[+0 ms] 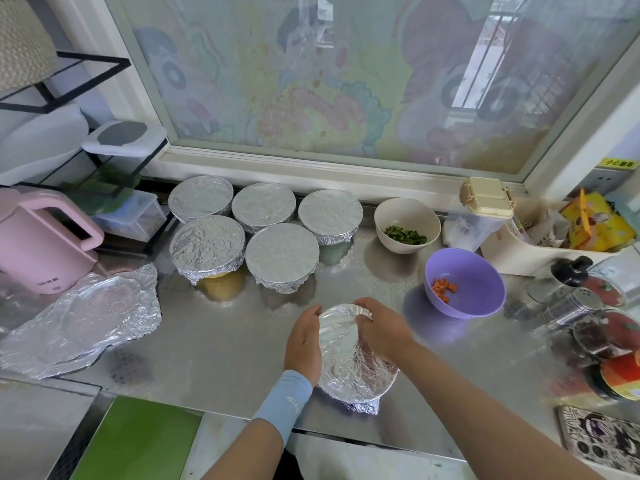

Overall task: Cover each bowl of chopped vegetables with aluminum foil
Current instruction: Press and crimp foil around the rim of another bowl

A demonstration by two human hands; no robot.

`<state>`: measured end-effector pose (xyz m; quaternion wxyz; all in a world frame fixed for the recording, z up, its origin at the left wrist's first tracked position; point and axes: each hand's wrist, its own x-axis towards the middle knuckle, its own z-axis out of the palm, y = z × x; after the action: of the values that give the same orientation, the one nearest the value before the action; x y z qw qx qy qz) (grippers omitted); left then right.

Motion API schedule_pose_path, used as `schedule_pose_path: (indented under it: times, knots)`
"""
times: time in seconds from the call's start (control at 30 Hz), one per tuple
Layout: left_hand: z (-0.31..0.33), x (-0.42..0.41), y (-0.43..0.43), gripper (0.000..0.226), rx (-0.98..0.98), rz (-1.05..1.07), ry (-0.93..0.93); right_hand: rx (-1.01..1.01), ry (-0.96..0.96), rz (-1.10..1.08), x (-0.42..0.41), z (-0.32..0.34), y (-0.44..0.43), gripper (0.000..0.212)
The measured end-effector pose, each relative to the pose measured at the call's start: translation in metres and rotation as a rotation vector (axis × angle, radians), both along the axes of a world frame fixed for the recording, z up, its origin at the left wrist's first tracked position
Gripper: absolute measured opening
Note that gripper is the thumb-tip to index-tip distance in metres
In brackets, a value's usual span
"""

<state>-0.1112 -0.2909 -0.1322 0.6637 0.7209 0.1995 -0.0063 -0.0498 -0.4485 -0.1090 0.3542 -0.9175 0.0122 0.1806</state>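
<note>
**Foil crimping at the sixth bowl**

The foil-covered bowl (pixel 349 355) sits at the near edge of the steel counter (pixel 221 344), placed close for two-handed work. The left hand (pixel 304 344) cups the bowl's left rim, palm flat against the foil. The right hand (pixel 381 334) presses the far right rim, fingers curled over the edge. This grip appears intended to fold the sheet down around the rim.

Five covered bowls (pixel 242 223) stand grouped at the rear, clear of the work zone. The white bowl (pixel 407 225) and purple bowl (pixel 464 282) remain uncovered to the right. Spare foil sheets (pixel 86 317) lie left, beside a pink kettle (pixel 41 240). A frosted window (pixel 346 81) backs the counter.
</note>
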Motion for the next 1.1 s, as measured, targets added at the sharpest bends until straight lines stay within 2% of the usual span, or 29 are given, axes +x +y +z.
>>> schedule_pose_path:
  times: [0.07, 0.13, 0.2, 0.27, 0.33, 0.53, 0.7, 0.77, 0.83, 0.9, 0.93, 1.03, 1.1]
  knots:
    - [0.001, -0.001, 0.003, 0.035, 0.209, 0.052, -0.032, -0.034, 0.017, -0.013, -0.005, 0.005, 0.0, 0.026]
    - [0.008, -0.011, -0.001, 0.036, 0.344, 0.141, -0.094, -0.166, -0.01, 0.014, -0.009, 0.009, 0.001, 0.037]
    - [0.01, -0.027, -0.012, 0.039, 0.437, 0.18, -0.125, -0.351, -0.126, 0.194, -0.011, 0.007, 0.002, 0.057]
    - [0.009, -0.04, -0.027, 0.045, 0.449, 0.155, -0.109, -0.341, -0.22, 0.38, -0.011, 0.008, 0.003, 0.066]
    - [0.006, -0.046, -0.039, 0.049, 0.423, 0.124, -0.071, -0.289, -0.217, 0.45, -0.01, 0.009, 0.004, 0.061]
    - [0.001, -0.038, -0.034, 0.045, 0.38, 0.175, -0.067, -0.196, -0.162, 0.321, -0.007, 0.001, 0.004, 0.044]
    - [-0.003, -0.025, -0.011, 0.042, 0.432, 0.038, -0.092, -0.309, -0.121, 0.282, -0.01, 0.002, 0.007, 0.042]
    - [-0.005, -0.022, -0.004, 0.043, 0.491, -0.013, -0.104, -0.433, -0.206, 0.319, -0.008, 0.003, 0.008, 0.046]
    - [-0.005, -0.025, -0.005, 0.044, 0.562, 0.049, -0.146, -0.441, -0.296, 0.41, -0.008, 0.003, 0.01, 0.061]
    - [-0.002, -0.035, -0.019, 0.044, 0.515, 0.217, -0.146, -0.4, -0.323, 0.536, -0.01, 0.003, 0.013, 0.07]
    - [0.0, -0.04, -0.028, 0.041, 0.425, 0.313, -0.115, -0.388, -0.327, 0.571, -0.012, 0.002, 0.014, 0.071]
    - [0.007, -0.05, -0.052, 0.039, 0.078, 0.494, -0.04, -0.35, -0.321, 0.556, -0.012, 0.003, 0.014, 0.066]
    - [0.009, -0.047, -0.057, 0.043, -0.039, 0.558, -0.04, -0.326, -0.322, 0.532, -0.013, 0.001, 0.013, 0.064]
